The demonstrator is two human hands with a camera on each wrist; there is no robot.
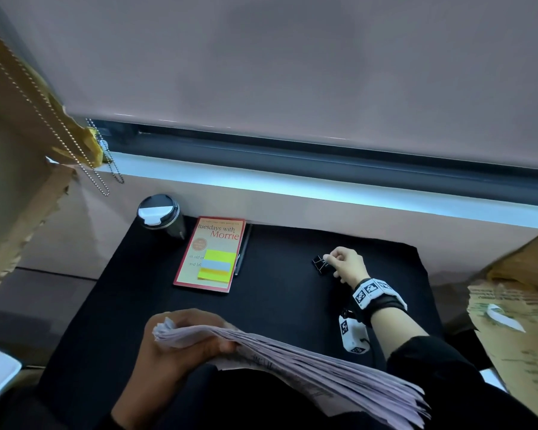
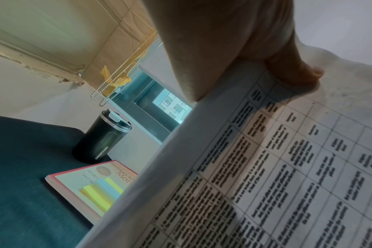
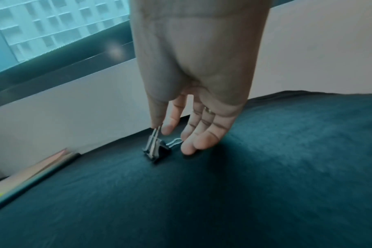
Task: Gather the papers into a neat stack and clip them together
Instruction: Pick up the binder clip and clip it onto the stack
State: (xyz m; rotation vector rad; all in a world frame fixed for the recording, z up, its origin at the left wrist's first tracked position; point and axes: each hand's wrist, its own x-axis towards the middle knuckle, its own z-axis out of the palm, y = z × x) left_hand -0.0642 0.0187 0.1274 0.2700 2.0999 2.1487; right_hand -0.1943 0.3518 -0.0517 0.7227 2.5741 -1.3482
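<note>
My left hand grips one end of a thick stack of papers above the near edge of the black-covered table. In the left wrist view the left hand has its thumb pressed on the top printed sheet of the papers. The sheet edges fan out unevenly toward the right. A small black binder clip stands on the cloth at the far right. My right hand reaches to it. In the right wrist view, the right hand pinches the raised wire handle of the binder clip between thumb and index finger.
A book with coloured sticky notes lies at the back, with a pen along its right side. A black travel mug stands in the back left corner. Cardboard rises at the right, and a window sill runs behind.
</note>
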